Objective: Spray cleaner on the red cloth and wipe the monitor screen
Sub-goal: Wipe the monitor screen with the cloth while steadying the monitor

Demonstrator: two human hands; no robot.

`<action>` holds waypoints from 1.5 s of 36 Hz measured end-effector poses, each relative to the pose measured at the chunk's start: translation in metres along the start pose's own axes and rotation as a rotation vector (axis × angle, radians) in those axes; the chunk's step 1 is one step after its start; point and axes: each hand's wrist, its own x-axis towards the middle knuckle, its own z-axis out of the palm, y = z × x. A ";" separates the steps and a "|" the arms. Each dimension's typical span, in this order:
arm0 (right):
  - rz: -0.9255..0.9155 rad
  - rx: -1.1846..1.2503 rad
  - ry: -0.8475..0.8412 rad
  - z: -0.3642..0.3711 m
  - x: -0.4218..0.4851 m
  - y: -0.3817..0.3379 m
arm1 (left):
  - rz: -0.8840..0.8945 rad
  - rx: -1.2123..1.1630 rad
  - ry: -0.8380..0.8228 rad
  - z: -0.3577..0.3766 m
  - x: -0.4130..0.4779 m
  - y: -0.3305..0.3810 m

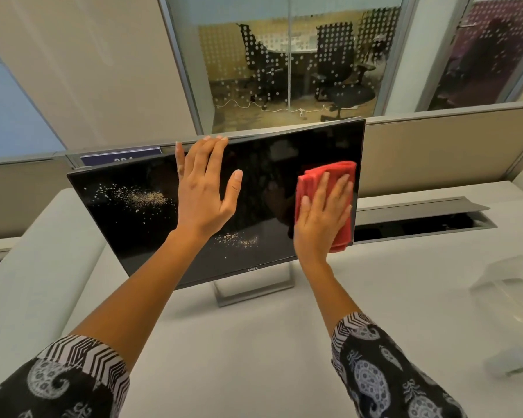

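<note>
A black monitor (127, 221) stands on a silver stand on the white desk, its dark screen off. Pale dusty specks mark the screen at the left and near the bottom middle. My right hand (322, 217) presses a folded red cloth (320, 171) flat against the right part of the screen, near the right edge. My left hand (204, 188) lies flat and spread against the upper middle of the screen, fingertips at the top edge, holding nothing.
The white desk (254, 342) stretches in front of the monitor. A clear, blurred spray bottle (507, 321) lies at the far right of the desk. An open cable tray (420, 220) runs behind the monitor, below a beige partition (435, 152).
</note>
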 end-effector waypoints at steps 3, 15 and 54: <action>-0.322 -0.012 -0.013 0.002 0.000 -0.025 | -0.004 -0.004 -0.006 -0.001 0.000 0.001; -0.429 -0.090 0.069 -0.037 0.104 -0.058 | -0.015 -0.009 -0.004 -0.003 0.000 0.002; 0.272 0.330 0.095 -0.015 0.078 0.007 | -0.006 -0.014 0.068 0.004 0.000 0.001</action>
